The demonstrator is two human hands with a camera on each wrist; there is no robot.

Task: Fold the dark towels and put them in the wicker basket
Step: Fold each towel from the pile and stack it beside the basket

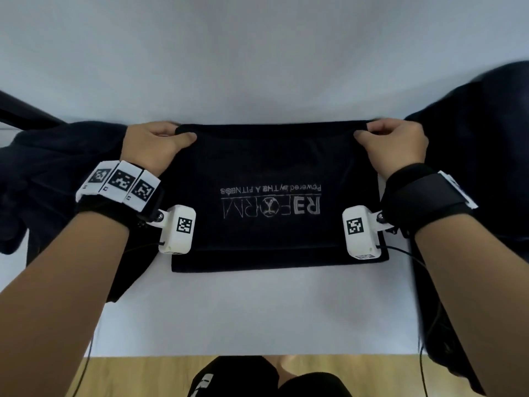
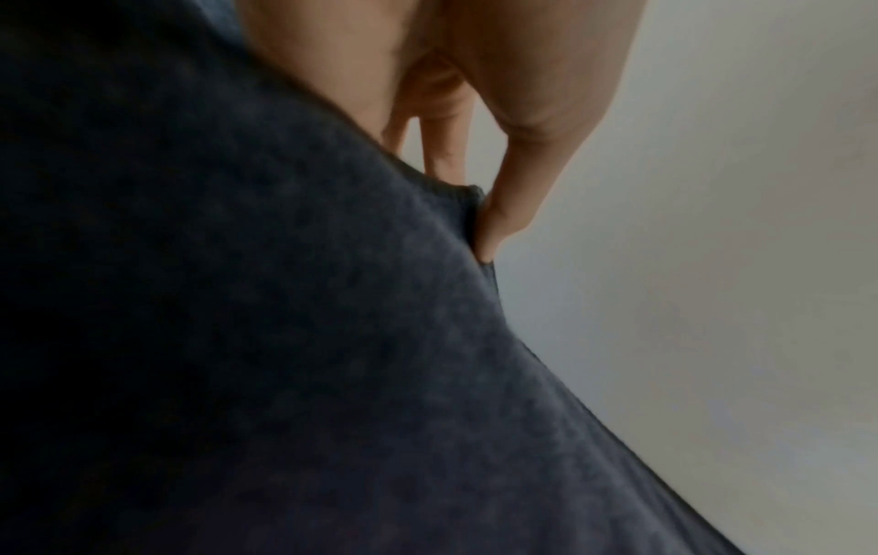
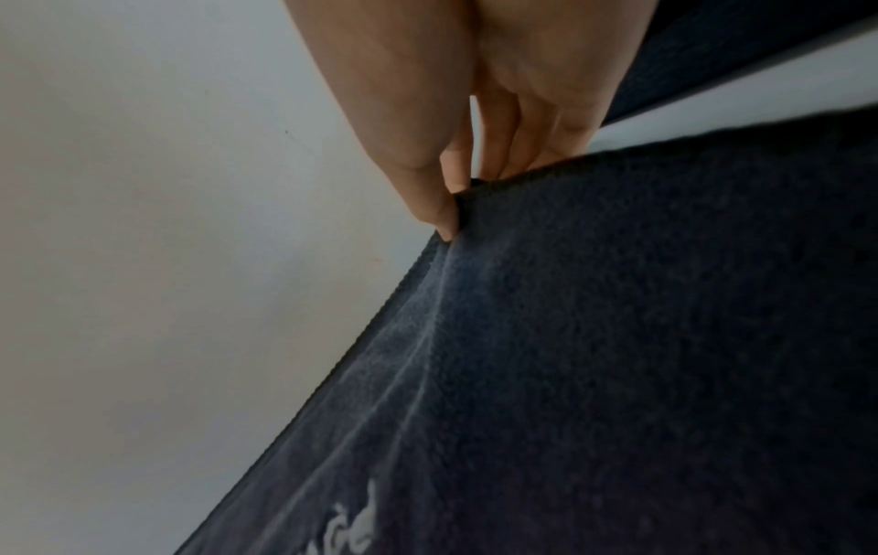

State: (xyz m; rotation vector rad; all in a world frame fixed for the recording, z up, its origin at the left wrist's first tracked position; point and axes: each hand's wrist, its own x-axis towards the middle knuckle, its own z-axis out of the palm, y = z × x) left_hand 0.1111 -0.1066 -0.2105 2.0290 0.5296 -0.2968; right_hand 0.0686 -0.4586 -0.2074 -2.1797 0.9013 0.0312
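Your left hand [image 1: 153, 144] and right hand [image 1: 396, 143] are both reached out ahead of you, wrists level, each pinching a far corner of the dark navy terry towel with the pale printed logo [image 1: 272, 173]. In the left wrist view your thumb [image 2: 506, 214] presses onto the cloth edge with the other fingers tucked behind it; the right wrist view shows the same grip mirrored, thumb [image 3: 437, 210] on top.

The towel lies in the middle of the white tabletop [image 1: 257, 310], its near edge flat and straight, parallel to the table's front edge, while the far edge between your hands looks slightly raised, though the dark cloth makes that hard to judge. Bare white table stretches beyond your hands and again between the towel and you.

Just left of your left hand a rumpled heap of dark cloth [image 1: 57, 173] touches or overlaps the towel's side. Another mass of dark cloth [image 1: 486, 138] sits beside your right wrist, reaching the table's right edge.
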